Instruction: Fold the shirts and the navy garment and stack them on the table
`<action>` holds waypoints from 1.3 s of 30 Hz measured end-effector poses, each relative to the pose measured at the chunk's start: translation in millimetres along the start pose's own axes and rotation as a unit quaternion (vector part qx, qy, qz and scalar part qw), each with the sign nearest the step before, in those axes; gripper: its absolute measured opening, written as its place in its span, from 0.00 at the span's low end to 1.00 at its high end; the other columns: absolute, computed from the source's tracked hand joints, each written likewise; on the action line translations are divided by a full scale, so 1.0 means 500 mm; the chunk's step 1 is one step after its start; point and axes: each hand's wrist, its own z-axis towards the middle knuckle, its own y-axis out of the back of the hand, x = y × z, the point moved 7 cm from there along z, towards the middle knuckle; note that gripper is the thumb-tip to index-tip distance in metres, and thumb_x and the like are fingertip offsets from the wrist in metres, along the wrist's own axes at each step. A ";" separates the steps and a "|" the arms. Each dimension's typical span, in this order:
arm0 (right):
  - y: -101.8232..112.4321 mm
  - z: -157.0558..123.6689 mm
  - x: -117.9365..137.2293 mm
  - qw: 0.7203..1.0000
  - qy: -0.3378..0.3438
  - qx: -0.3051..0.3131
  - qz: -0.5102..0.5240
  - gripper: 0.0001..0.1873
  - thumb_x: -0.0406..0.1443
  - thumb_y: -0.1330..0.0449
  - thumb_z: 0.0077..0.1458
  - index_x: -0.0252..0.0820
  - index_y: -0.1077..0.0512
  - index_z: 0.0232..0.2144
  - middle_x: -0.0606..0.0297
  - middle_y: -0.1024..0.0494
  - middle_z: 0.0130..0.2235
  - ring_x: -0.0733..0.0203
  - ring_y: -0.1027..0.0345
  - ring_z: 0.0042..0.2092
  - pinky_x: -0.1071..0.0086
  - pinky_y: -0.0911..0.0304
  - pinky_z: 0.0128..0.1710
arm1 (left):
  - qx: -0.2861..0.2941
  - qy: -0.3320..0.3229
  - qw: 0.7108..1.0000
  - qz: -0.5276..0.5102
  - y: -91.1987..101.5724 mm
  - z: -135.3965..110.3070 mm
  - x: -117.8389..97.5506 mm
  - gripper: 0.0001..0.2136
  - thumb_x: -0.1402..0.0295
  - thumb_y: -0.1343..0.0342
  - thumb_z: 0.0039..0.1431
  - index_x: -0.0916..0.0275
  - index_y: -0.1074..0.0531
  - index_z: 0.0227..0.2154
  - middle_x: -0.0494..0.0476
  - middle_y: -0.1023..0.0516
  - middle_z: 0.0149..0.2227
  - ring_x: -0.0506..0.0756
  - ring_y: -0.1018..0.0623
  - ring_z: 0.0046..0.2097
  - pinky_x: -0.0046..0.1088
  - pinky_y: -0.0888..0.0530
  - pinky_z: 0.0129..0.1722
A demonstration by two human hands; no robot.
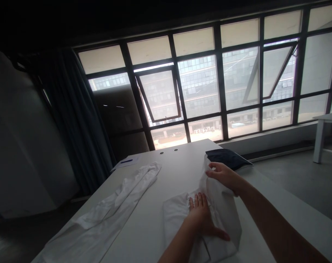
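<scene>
My left hand [200,215] lies flat on a folded white garment [176,219], fingers spread and pressing down near a raised fold. My right hand [223,175] grips the upper edge of a lifted white cloth flap [223,215], which stands up from the same garment. Just beyond my right fingers lies a dark navy folded garment [226,158]. A long, creased white garment [108,208] stretches along the left side of the white table [179,164], apart from both hands.
A sheet of paper with a blue pen [124,163] lies at the table's far left corner. Two small holes mark the table's far end. A dark curtain [78,124] hangs left of a large window [201,84], and another white table [326,128] stands at right.
</scene>
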 end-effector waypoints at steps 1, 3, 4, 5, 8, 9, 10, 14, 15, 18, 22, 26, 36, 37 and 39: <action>-0.012 0.001 -0.002 1.000 -0.003 0.003 -0.004 0.23 0.52 0.32 0.46 0.42 0.32 0.33 0.74 0.29 0.24 0.67 0.40 0.25 0.73 0.47 0.24 | -0.011 0.001 1.000 -0.003 -0.002 0.010 -0.005 0.73 0.27 0.42 0.38 0.71 0.79 0.71 0.73 0.79 0.73 0.75 0.75 0.72 0.60 0.72 0.69; -0.034 0.003 -0.002 1.000 -0.002 0.010 -0.013 0.22 0.52 0.33 0.47 0.43 0.33 0.32 0.75 0.31 0.22 0.69 0.43 0.23 0.73 0.51 0.22 | -0.025 0.001 1.000 -0.004 -0.006 0.032 -0.017 0.73 0.28 0.42 0.38 0.72 0.78 0.71 0.74 0.78 0.74 0.75 0.76 0.72 0.60 0.73 0.69; -0.041 0.003 -0.001 1.000 -0.001 0.012 -0.016 0.22 0.52 0.33 0.48 0.43 0.34 0.32 0.75 0.31 0.22 0.69 0.43 0.22 0.73 0.52 0.22 | -0.028 0.002 1.000 -0.003 -0.007 0.043 -0.023 0.73 0.28 0.42 0.38 0.72 0.79 0.71 0.73 0.78 0.74 0.75 0.76 0.72 0.60 0.74 0.68; -0.044 0.002 0.000 1.000 -0.003 0.011 -0.017 0.22 0.52 0.33 0.48 0.43 0.34 0.32 0.74 0.31 0.22 0.69 0.42 0.22 0.73 0.52 0.21 | -0.030 0.004 1.000 -0.004 -0.007 0.052 -0.027 0.73 0.28 0.42 0.38 0.71 0.79 0.71 0.72 0.78 0.74 0.75 0.76 0.72 0.60 0.74 0.68; -0.037 0.001 0.001 1.000 -0.010 -0.002 0.001 0.22 0.53 0.33 0.47 0.44 0.33 0.33 0.71 0.26 0.25 0.65 0.36 0.25 0.72 0.45 0.24 | -0.041 0.015 0.998 -0.037 0.012 0.060 -0.026 0.73 0.31 0.38 0.37 0.69 0.75 0.72 0.70 0.74 0.75 0.74 0.72 0.73 0.58 0.69 0.70; -0.031 0.003 -0.001 1.000 -0.013 -0.009 0.010 0.22 0.53 0.33 0.47 0.44 0.33 0.33 0.69 0.24 0.26 0.64 0.34 0.27 0.72 0.43 0.25 | -0.046 0.015 0.997 -0.056 0.024 0.053 -0.020 0.72 0.32 0.36 0.37 0.69 0.71 0.73 0.70 0.71 0.75 0.74 0.68 0.74 0.56 0.65 0.71; -0.026 0.004 -0.003 1.000 -0.014 -0.017 0.018 0.23 0.53 0.34 0.47 0.44 0.33 0.33 0.69 0.23 0.27 0.63 0.33 0.27 0.71 0.41 0.26 | -0.058 0.011 0.996 -0.073 0.041 0.042 -0.011 0.69 0.34 0.35 0.38 0.67 0.65 0.73 0.69 0.66 0.75 0.73 0.63 0.74 0.54 0.61 0.72; -0.024 0.019 -0.026 0.998 -0.024 -0.058 0.003 0.20 0.52 0.36 0.50 0.43 0.32 0.35 0.67 0.22 0.27 0.61 0.31 0.27 0.70 0.41 0.25 | -0.184 -0.025 0.973 -0.140 0.137 -0.045 0.049 0.38 0.48 0.35 0.51 0.57 0.34 0.64 0.62 0.33 0.67 0.66 0.36 0.68 0.44 0.43 0.69; -0.031 0.023 -0.031 0.997 -0.024 -0.072 -0.032 0.19 0.51 0.38 0.52 0.43 0.32 0.36 0.67 0.22 0.28 0.61 0.31 0.27 0.70 0.41 0.25 | -0.205 -0.020 0.967 -0.151 0.152 -0.069 0.071 0.31 0.49 0.38 0.55 0.57 0.30 0.59 0.61 0.28 0.63 0.64 0.31 0.64 0.42 0.38 0.66; -0.081 0.030 -0.040 0.979 -0.014 -0.091 -0.181 0.17 0.47 0.45 0.58 0.40 0.29 0.39 0.64 0.21 0.29 0.60 0.30 0.28 0.70 0.41 0.26 | -0.234 0.005 0.954 -0.189 0.169 -0.130 0.133 0.20 0.51 0.50 0.65 0.60 0.26 0.48 0.62 0.20 0.50 0.61 0.22 0.51 0.38 0.27 0.52; -0.206 0.016 -0.065 0.958 -0.001 -0.056 -0.281 0.14 0.42 0.43 0.58 0.40 0.25 0.40 0.61 0.20 0.30 0.56 0.26 0.33 0.68 0.40 0.33 | -0.256 0.032 0.937 -0.236 0.145 -0.195 0.188 0.21 0.51 0.58 0.68 0.62 0.28 0.44 0.59 0.19 0.39 0.58 0.20 0.40 0.32 0.25 0.39; -0.341 -0.034 -0.124 0.940 0.003 0.022 -0.341 0.14 0.41 0.39 0.55 0.41 0.22 0.41 0.54 0.17 0.38 0.49 0.23 0.42 0.64 0.37 0.41 | -0.287 0.053 0.925 -0.242 0.115 -0.252 0.220 0.17 0.52 0.54 0.67 0.59 0.28 0.39 0.55 0.19 0.38 0.57 0.22 0.41 0.31 0.28 0.41; -0.381 -0.113 -0.099 0.882 0.071 0.250 -0.394 0.29 0.49 0.35 0.48 0.43 0.25 0.51 0.53 0.19 0.47 0.42 0.26 0.49 0.58 0.34 0.48 | -0.313 0.093 0.924 -0.197 0.078 -0.265 0.235 0.19 0.55 0.53 0.66 0.58 0.33 0.54 0.54 0.23 0.39 0.57 0.22 0.39 0.31 0.27 0.42; -0.363 -0.111 -0.095 0.876 0.074 0.254 -0.403 0.33 0.50 0.33 0.44 0.43 0.25 0.52 0.52 0.20 0.49 0.40 0.27 0.51 0.57 0.34 0.49 | -0.308 0.080 0.930 -0.183 0.079 -0.266 0.223 0.20 0.56 0.53 0.66 0.57 0.33 0.57 0.55 0.23 0.41 0.57 0.23 0.40 0.32 0.27 0.44; -0.327 -0.103 -0.095 0.864 0.064 0.242 -0.436 0.40 0.51 0.30 0.38 0.40 0.26 0.53 0.50 0.22 0.51 0.39 0.28 0.52 0.57 0.33 0.49 | -0.292 0.056 0.943 -0.152 0.083 -0.271 0.199 0.21 0.60 0.52 0.66 0.56 0.32 0.59 0.56 0.23 0.44 0.57 0.23 0.42 0.33 0.27 0.47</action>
